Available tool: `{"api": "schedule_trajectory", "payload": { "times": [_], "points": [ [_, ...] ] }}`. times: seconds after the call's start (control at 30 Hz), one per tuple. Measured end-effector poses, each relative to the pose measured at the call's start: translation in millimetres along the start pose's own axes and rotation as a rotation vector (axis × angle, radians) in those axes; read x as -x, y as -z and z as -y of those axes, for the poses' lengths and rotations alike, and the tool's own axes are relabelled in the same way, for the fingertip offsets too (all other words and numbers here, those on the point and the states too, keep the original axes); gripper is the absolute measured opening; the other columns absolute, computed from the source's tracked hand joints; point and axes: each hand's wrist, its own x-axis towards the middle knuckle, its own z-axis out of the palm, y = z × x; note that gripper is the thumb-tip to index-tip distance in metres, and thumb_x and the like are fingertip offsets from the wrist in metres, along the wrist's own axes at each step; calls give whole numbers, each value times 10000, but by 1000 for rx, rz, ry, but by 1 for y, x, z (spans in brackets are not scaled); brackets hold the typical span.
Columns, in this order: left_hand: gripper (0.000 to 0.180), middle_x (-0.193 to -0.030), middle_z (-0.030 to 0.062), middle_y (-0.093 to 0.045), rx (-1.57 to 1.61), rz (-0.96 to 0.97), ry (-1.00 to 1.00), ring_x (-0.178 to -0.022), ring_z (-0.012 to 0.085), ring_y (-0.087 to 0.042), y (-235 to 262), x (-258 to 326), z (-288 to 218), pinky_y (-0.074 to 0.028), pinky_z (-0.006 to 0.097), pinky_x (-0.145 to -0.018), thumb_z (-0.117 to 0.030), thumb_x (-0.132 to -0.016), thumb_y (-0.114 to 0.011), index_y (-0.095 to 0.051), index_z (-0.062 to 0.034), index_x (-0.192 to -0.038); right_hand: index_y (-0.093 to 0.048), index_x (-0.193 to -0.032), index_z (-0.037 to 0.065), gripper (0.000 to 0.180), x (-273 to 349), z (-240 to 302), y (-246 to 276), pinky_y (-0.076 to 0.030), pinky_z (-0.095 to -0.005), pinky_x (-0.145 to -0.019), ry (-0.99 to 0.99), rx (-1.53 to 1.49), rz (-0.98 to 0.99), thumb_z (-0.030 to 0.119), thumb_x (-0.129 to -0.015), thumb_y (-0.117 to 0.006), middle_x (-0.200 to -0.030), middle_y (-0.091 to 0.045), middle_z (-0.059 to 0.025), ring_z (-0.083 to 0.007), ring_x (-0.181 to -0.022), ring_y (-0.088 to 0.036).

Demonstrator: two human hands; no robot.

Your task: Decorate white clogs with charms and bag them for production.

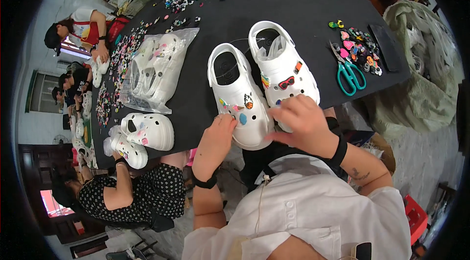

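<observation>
Two white shoes sit side by side on the dark table, right in front of the person. Their toes point toward the person, maybe so the holes on top are easy to reach. Little charms already sit on both shoes, like the red sunglasses and the blue charm.

The left hand bends its fingers against the side of the left shoe's toe, near the blue charm, perhaps to keep the shoe steady. Whether it pinches something tiny, one cannot tell. The right hand is over the other shoe's toe, a bit blurry, its thumb spread away from its fingers.

Over to the right lie a pile of charms and the blue-green scissors, probably there so they are quick to grab.
</observation>
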Motion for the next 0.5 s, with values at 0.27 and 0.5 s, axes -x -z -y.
{"api": "schedule_trajectory", "payload": {
  "times": [0.27,0.5],
  "points": [
    [141,-856,120,-548,577,192,203,-619,203,-617,12,-3,20,-512,301,-571,-108,-996,-518,-551,26,-970,-545,-1355,312,681,-2,4,-13,-353,-430,-1086,356,60,212,413,-715,-757,-1473,-471,30,-204,-1287,-495],
    [139,-839,68,-534,745,244,122,-618,123,-605,10,-3,41,-517,255,-562,-101,-1001,-516,-553,23,-950,-539,-1369,291,698,-2,6,-14,-340,-435,-1096,344,17,221,378,-714,-765,-1451,-496,17,-206,-1258,-512]
  ]
}}
